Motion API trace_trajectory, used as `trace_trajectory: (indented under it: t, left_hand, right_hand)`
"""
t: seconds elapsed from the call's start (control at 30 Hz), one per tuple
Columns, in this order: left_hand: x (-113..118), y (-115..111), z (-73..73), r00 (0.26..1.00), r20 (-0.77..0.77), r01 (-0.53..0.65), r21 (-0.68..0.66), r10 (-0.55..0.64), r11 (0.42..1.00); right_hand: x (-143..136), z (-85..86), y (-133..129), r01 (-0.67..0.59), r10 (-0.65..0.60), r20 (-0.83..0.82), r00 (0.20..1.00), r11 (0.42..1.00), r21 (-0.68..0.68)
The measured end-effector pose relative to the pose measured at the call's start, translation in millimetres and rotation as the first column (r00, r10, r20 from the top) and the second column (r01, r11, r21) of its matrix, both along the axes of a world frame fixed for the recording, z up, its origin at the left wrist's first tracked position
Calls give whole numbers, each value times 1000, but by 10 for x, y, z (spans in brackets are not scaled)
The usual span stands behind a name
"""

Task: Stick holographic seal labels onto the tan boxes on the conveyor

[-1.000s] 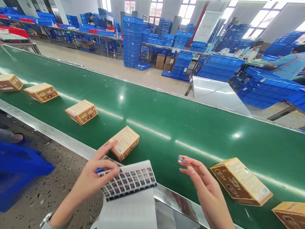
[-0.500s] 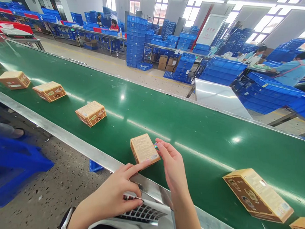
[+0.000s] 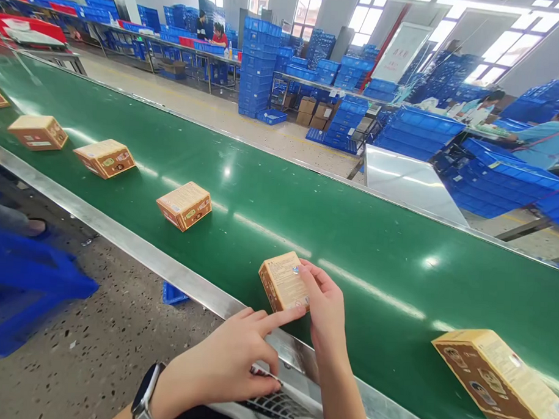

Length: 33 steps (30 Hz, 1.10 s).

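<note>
A cream-and-brown carton sits on the green conveyor belt in front of me. My right hand pinches a small shiny sticker between thumb and index finger, against the carton's printed top face. The index finger of my left hand stretches out and touches the carton's near edge. Below it, that hand's thumb and curled fingers grip a sheet of dark stickers, partly hidden behind the hand and hanging by the belt's metal edge.
Similar cartons lie upstream on the left, the nearest carton among them. Another carton is at the right. A metal rail borders the belt. Blue crates and people at benches are beyond; a blue bin stands at lower left.
The carton and both hands have shifted right. My right hand has brought the shiny sticker from beside the carton onto its top face. The other cartons have also moved right.
</note>
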<state>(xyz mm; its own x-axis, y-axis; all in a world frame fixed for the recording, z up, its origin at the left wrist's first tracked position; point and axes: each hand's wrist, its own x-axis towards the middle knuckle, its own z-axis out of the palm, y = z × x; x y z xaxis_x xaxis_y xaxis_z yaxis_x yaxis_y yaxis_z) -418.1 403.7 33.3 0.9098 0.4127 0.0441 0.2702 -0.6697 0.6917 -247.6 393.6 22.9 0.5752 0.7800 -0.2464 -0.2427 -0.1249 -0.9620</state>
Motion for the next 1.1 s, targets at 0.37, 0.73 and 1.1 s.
trace_trajectory:
  t: [0.37,0.73,1.1]
  left_hand:
    - [150,-91,-20,997,-16,74,104,-73,992]
    - [171,-102,-64,989,121,88,-40,-83,995]
    - [6,15,130,975,39,-192,-359,220,914]
  right_hand:
    - [147,114,-178,84,2,552,834,988,-130]
    - [497,160,-235,196,-53,736,675,974,-110]
    - [35,324,-943,-444,193,928,317,895,-34]
